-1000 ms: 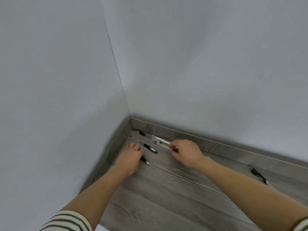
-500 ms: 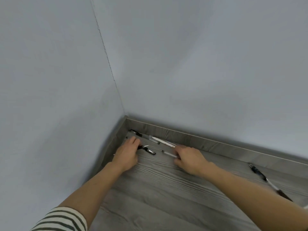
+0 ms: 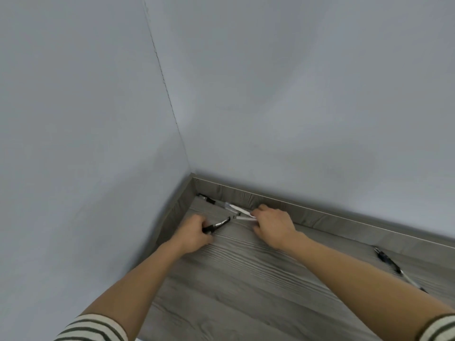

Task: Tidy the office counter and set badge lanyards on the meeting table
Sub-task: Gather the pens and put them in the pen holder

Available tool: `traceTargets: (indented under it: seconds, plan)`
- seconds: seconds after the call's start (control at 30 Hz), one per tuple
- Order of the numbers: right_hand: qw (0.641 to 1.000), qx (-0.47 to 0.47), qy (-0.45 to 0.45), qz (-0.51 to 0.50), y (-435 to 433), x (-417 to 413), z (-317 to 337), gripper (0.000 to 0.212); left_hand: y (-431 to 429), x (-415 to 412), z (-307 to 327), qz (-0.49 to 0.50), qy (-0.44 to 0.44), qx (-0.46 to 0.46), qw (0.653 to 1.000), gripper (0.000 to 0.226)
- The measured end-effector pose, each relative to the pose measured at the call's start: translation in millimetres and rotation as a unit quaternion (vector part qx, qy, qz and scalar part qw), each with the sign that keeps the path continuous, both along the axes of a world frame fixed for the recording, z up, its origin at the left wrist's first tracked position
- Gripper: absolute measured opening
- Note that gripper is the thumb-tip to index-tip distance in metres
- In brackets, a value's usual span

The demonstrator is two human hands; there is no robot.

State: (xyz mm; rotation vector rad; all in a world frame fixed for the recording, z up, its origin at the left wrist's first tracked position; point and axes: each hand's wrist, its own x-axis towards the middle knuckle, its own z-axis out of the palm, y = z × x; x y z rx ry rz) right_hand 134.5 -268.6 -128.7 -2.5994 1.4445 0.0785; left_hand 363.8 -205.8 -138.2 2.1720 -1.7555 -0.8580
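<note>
Now, tidying the surface [image 3: 246, 279], the left hand [image 3: 194, 233] grips a black pen [image 3: 219, 223], the right hand [image 3: 273, 225] pinches white pens [image 3: 242, 216]; next probably the stray pen [image 3: 397, 268] at four o'clock.

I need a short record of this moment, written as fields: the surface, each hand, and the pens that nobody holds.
surface: grey wood-grain counter, set in a wall corner
left hand: fingers curled round a black pen
right hand: pinches the ends of two pale pens
not held, far corner: corner pen, lying on the counter
not held, far right: dark pen, lying alone on the counter
lanyards: none in view
</note>
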Motion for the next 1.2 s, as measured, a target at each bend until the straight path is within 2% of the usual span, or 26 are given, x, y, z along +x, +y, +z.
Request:
traceTargets:
  seconds: [0.13,0.2,0.3,0.4,0.53,0.67,0.8,0.9,1.03,1.13,1.2]
  plan:
    - [1.000,0.021,0.018,-0.004,-3.0,5.0,-6.7,0.033,6.4,8.1,4.5,0.087,0.095,0.003,0.992,0.014]
    - [1.000,0.024,0.017,0.000,-3.0,4.2,-7.1,0.031,6.6,10.1,8.2,0.095,0.105,0.005,0.990,0.019]
    - [0.999,0.039,0.018,-0.001,-0.1,-0.9,-2.3,0.033,4.5,10.6,9.7,0.102,0.104,0.010,0.989,0.012]
    - [0.999,0.033,-0.010,-0.020,4.1,-14.6,6.5,0.031,-1.8,6.9,12.7,0.079,0.044,-0.024,0.996,0.007]
    - [0.999,-0.017,-0.016,-0.035,3.9,-38.4,15.4,0.022,-11.1,-3.6,15.7,-0.007,-0.094,-0.060,0.994,0.028]
    - [1.000,-0.019,0.008,-0.024,5.5,-48.7,13.0,0.026,-23.4,-6.2,12.9,-0.121,-0.191,-0.050,0.973,0.046]
    - [0.999,-0.012,0.015,-0.035,8.3,-46.9,5.6,0.031,-32.1,-10.8,11.3,-0.165,-0.274,-0.039,0.947,0.038]
    - [0.998,0.022,0.048,-0.024,4.1,-44.6,-0.7,0.036,-37.5,-13.0,9.7,-0.182,-0.292,-0.028,0.938,0.030]
    - [0.995,0.078,0.039,-0.048,-7.1,-46.5,-2.1,0.032,-37.1,-11.4,6.5,-0.202,-0.290,0.013,0.935,0.028]
    - [0.987,0.134,0.037,-0.075,-5.9,-56.1,0.1,0.030,-28.0,-12.1,3.6,-0.167,-0.255,0.030,0.952,0.026]
    - [0.979,0.171,0.004,-0.110,-1.4,-68.3,4.3,0.026,-23.3,-19.4,6.4,-0.114,-0.197,0.024,0.973,0.022]
